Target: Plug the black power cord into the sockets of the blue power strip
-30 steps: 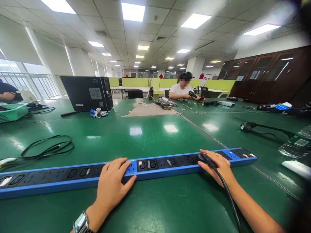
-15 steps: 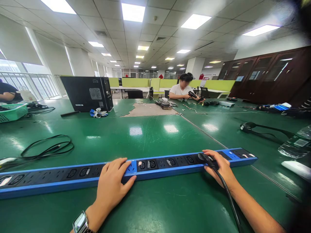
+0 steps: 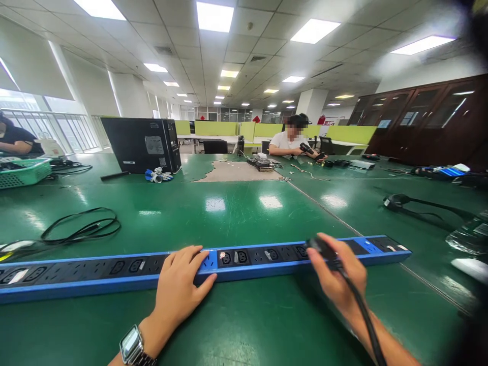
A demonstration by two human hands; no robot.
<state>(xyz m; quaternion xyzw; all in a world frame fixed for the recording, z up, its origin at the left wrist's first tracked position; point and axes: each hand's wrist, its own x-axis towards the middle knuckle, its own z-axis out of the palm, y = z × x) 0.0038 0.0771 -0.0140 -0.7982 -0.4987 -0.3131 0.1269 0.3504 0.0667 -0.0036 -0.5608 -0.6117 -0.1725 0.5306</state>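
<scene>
Pinched in my right hand (image 3: pixel 337 279) is the black plug (image 3: pixel 318 245), over the right end of the blue power strip (image 3: pixel 263 256). Tilted, I judge its pins could jam, or the strip could skid on the green table (image 3: pixel 229 213). My left hand (image 3: pixel 181 290) lies flat and open on the strip, wrist low

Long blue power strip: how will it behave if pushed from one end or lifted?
Probably stiff: the power strip is a long straight bar lying flat, so it should lift without sagging. Pushed at one end, it likely pivots and slides on the glossy green table; the left hand rests on it. Unlikely to roll: flat profile.
</scene>
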